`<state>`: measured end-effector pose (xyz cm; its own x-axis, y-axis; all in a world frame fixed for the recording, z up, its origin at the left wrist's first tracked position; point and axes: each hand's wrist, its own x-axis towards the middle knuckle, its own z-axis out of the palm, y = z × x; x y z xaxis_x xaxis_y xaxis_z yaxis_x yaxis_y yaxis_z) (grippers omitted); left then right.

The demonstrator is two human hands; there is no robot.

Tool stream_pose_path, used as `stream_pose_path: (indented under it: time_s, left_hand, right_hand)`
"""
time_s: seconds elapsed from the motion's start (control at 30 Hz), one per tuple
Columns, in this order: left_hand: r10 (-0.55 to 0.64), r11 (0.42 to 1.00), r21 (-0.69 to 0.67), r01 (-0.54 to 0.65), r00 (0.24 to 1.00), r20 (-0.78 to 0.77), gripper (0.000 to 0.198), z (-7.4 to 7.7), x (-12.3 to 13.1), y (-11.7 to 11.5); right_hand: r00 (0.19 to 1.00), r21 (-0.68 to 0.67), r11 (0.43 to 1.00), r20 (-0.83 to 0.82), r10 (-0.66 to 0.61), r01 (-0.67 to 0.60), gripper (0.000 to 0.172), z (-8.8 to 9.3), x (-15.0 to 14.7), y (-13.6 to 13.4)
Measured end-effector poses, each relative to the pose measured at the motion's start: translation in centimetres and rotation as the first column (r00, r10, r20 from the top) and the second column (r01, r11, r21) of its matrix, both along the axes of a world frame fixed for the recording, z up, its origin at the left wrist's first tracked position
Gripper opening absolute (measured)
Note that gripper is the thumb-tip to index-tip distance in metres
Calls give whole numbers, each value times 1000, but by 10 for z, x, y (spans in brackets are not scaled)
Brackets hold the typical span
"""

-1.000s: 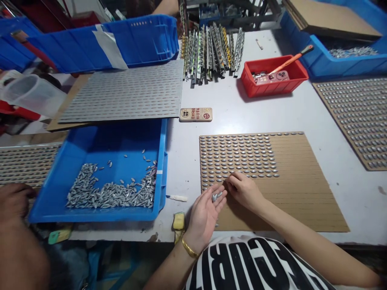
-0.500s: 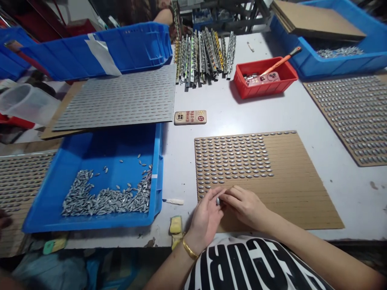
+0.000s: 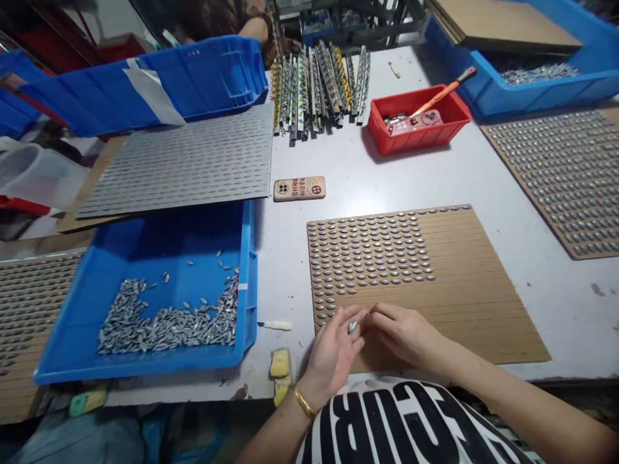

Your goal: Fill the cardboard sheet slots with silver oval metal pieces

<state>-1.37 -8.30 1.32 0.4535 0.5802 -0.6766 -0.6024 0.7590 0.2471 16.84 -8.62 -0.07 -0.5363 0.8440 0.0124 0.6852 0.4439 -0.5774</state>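
Note:
A brown slotted cardboard sheet (image 3: 464, 283) lies in front of me, its upper left part filled with rows of small silver oval pieces (image 3: 367, 254). Over its near left corner my left hand (image 3: 333, 354) is cupped around a few silver pieces (image 3: 353, 327). My right hand (image 3: 403, 335) sits right beside it, fingertips pinched at those pieces. A gold bracelet (image 3: 304, 403) is on my left wrist.
A blue tray (image 3: 145, 283) of loose silver pieces sits at left. A phone (image 3: 299, 188), a grey filled sheet (image 3: 178, 161), metal strips (image 3: 319, 84), a red bin (image 3: 413, 119), more blue bins and another filled sheet (image 3: 565, 174) lie around. A yellow block (image 3: 279, 364) rests at the table's edge.
My left hand turned from palm-up to cupped. My right hand came back from the rows to the left hand's pieces. Another person's hand at far left has gone from view.

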Motion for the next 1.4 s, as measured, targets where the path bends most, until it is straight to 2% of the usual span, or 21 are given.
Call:
stream_pose_path:
  time_s: [0.17, 0.3, 0.43, 0.57, 0.7, 0.9, 1.07, 1.2, 1.27, 1.4]
  left_hand:
    - [43, 999, -11, -43, 999, -13, 34, 0, 0, 3]
    - [66, 998, -1, -66, 997, -39, 33, 1, 0, 3]
    - [83, 997, 6, -83, 996, -40, 31, 2, -1, 2]
    - [93, 996, 3, -93, 995, -40, 31, 1, -2, 3]
    - [83, 997, 5, -83, 995, -45, 30, -1, -1, 3]
    - [77, 997, 11, -77, 996, -40, 32, 1, -1, 5]
    - [76, 996, 33, -77, 996, 41, 38, 7, 0, 11]
    - [73, 996, 50, -78, 993, 93, 40, 11, 4, 16]
    - [56, 997, 49, -61, 994, 97, 43, 14, 5, 17]
    - [12, 1000, 21, -14, 994, 110, 49, 15, 8, 15]
  right_hand:
    - [984, -84, 992, -141, -107, 95, 16, 0, 9, 10]
    - [948, -21, 974, -225, -224, 225, 16, -11, 8, 24]
    - [961, 112, 962, -153, -229, 248, 19, -27, 1, 31]
    - [969, 205, 948, -18, -245, 243, 21, -33, -4, 32]
    - [965, 213, 948, 58, -254, 237, 20, -30, -4, 33]
    - [972, 175, 961, 62, -226, 213, 20, -28, -2, 35]
    - [973, 150, 963, -97, -211, 224, 25, -11, -1, 25]
    - [987, 140, 982, -118, -106, 123, 31, 6, -6, 16]
    - [989, 142, 984, -113, -92, 107, 31, 8, -9, 13]
    - [977, 120, 982, -177, -122, 144, 17, 2, -12, 5]
